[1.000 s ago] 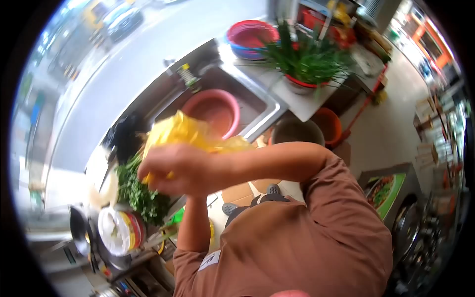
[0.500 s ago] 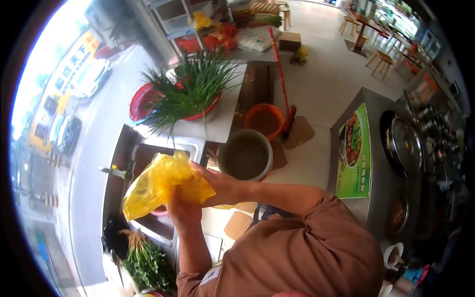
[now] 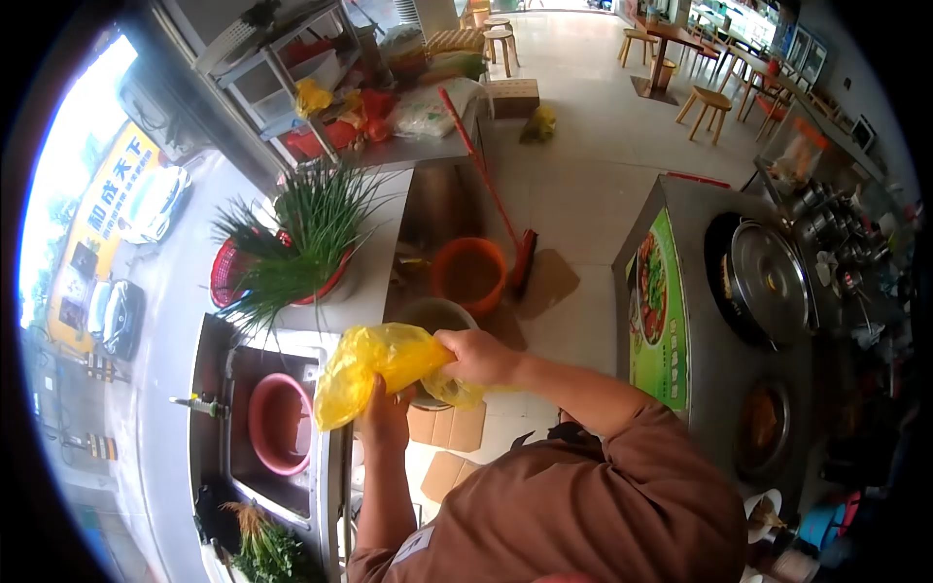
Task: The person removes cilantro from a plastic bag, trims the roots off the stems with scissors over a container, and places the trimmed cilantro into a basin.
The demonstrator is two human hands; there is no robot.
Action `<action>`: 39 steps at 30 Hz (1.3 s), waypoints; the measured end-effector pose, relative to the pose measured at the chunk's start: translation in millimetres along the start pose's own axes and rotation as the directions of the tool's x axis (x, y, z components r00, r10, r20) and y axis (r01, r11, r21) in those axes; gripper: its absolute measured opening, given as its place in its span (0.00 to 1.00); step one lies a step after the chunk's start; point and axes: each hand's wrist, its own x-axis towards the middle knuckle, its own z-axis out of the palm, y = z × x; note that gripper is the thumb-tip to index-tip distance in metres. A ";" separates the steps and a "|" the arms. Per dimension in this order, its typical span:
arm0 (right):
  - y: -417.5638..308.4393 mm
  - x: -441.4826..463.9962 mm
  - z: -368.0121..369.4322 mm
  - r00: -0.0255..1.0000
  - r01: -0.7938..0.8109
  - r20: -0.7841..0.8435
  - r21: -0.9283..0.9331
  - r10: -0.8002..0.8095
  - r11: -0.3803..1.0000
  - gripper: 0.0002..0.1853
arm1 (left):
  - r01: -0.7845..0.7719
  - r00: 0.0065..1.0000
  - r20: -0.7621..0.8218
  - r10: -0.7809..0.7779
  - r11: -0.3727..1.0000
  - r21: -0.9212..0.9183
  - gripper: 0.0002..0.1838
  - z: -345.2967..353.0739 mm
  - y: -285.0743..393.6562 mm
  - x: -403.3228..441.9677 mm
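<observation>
A crumpled yellow plastic bag [image 3: 374, 364] is held in front of me, between the sink edge and a grey bucket [image 3: 437, 316]. My left hand [image 3: 386, 413] grips its underside, thumb up against the plastic. At the other end, my right hand [image 3: 476, 357] is closed on the gathered part, and a loose fold hangs below it toward the bucket. What the bag contains, if anything, cannot be made out. The bag and my hands partly cover the bucket.
A pink basin [image 3: 260, 423] sits in the metal sink [image 3: 243, 355]. Green chives [image 3: 326, 219] fill a container on the counter; leafy greens [image 3: 277, 549] lie near the sink. An orange bucket [image 3: 469, 275] and a red-handled broom [image 3: 486, 185] stand on the floor. A stove counter [image 3: 646, 214] is at right.
My right hand has pulled away to the right from my left, stretching the bag between them. The view has shifted, and the pink basin in the sink now shows fully.
</observation>
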 end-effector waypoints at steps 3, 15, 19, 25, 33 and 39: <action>41.5 0.6 -64.5 1.000 0.018 0.008 -0.231 -0.016 0.973 0.18 | 0.495 0.868 0.065 -0.492 0.869 -0.028 0.32 0.0 -59.1 19.6; 104.8 -21.2 -228.8 0.997 0.065 0.074 -0.563 -0.028 0.824 0.14 | -0.640 0.745 0.664 0.065 -0.213 0.738 0.55 255.0 -87.1 79.0; 112.7 -10.0 -248.9 0.977 0.152 0.195 -0.365 -0.084 0.918 0.18 | -0.547 0.835 0.549 -0.047 0.044 0.836 0.44 224.4 -121.2 127.6; 114.6 48.3 -308.5 0.974 -0.006 0.226 -0.020 0.011 1.000 0.30 | 0.162 0.863 0.297 -0.408 0.781 0.603 0.16 239.3 -116.2 198.0; 133.9 166.8 -308.9 0.993 0.089 -0.060 -0.154 -0.100 0.984 0.32 | 0.101 0.951 0.301 -0.071 0.991 -0.085 0.20 280.7 -74.2 303.0; 124.9 214.2 -287.8 0.961 0.273 0.061 -0.339 -0.268 0.901 0.47 | 0.082 0.984 0.175 -0.022 0.936 -0.342 0.29 276.9 -62.5 361.3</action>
